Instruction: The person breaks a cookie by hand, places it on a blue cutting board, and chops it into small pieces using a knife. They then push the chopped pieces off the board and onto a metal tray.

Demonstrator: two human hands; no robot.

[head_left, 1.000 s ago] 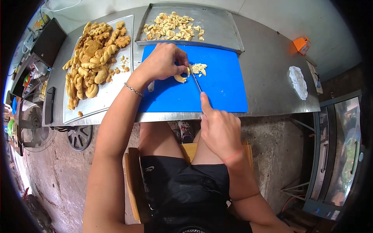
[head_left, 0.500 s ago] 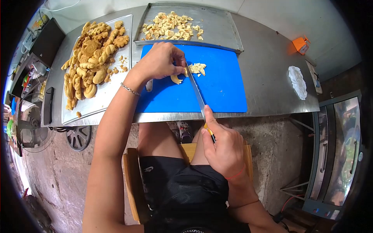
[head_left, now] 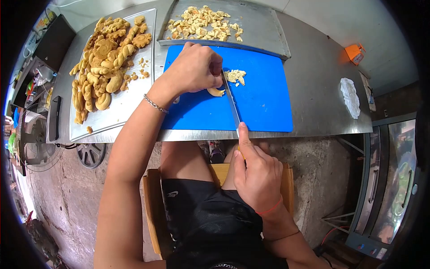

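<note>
On the blue cutting board, my left hand is closed, fingertips together beside the knife blade; what it pinches is mostly hidden. A curved piece of bread lies just below those fingers. My right hand is wrapped round the handle of the knife, its index finger stretched along the top. The blade points away from me, its tip near my left fingertips. Small chopped pieces lie on the board just right of the blade.
Left of the board, a light tray bears a heap of twisted breads. Behind it, a metal tray holds cut pieces. A crumpled white cloth and an orange device are at the right.
The view has shifted slightly, so the board and trays appear a little further right. Both hands keep their grips, and the blade stays beside my left fingertips.
</note>
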